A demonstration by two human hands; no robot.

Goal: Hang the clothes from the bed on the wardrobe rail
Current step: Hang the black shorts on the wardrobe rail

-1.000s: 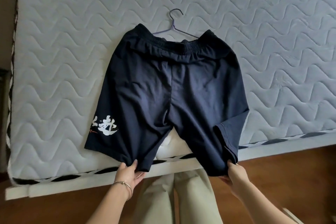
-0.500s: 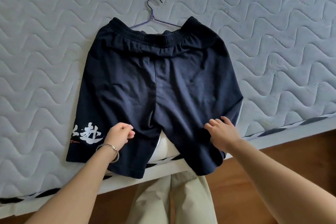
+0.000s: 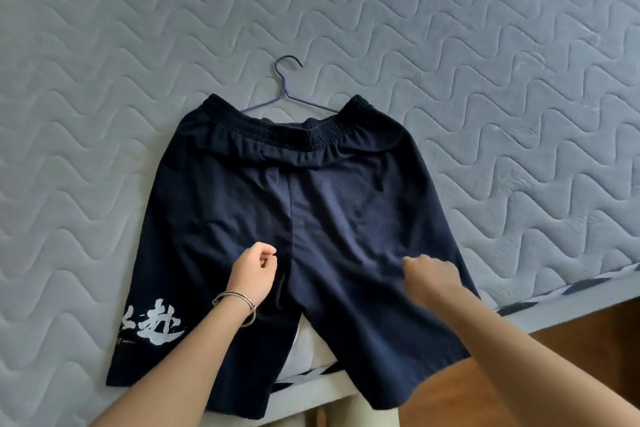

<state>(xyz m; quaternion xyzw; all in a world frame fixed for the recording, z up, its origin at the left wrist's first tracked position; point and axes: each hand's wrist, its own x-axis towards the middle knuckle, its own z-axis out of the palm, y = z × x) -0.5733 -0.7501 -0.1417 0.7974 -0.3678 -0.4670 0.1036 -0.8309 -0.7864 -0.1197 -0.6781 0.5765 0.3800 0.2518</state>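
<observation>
**Item 1: shorts (image 3: 311, 218).** Navy, lying flat on the bed (image 3: 104, 114), approx. centre of view. Long axis runs 12–6: elastic waistband (image 3: 311, 130) at the 12 end, both leg hems at the 6 end, reaching over the bed's near edge. White brush-style print (image 3: 156, 326) low on the leg at 7–8.

**Item 2: hanger (image 3: 288, 94).** Thin wire, purple-blue. Lies flat on the bed at 12 of the shorts. Hook points to 12, with its open tip turned to 3. Both arms run down under the waistband; lower part hidden by cloth.

**Item 3: left hand (image 3: 252, 274).** Over the shorts' leg at 7, just beside the centre seam. Grip: fingers curled in, thumb tip at forefinger, no cloth seen in it. Bracelet (image 3: 235, 298) on the wrist.

**Item 4: right hand (image 3: 433, 277).** Over the other leg, at 4–5 of the shorts' centre. Motion-blurred. Grip: fingers look bent, but can't tell whether it's narrow on cloth or on nothing.

**Misc.** Bed surface is grey quilted mattress w/ wavy stitching. Wood floor (image 3: 588, 357) at 4–5 beyond the bed edge. Pale trousers (image 3: 363, 416) of the person at 6, below the hems.
</observation>
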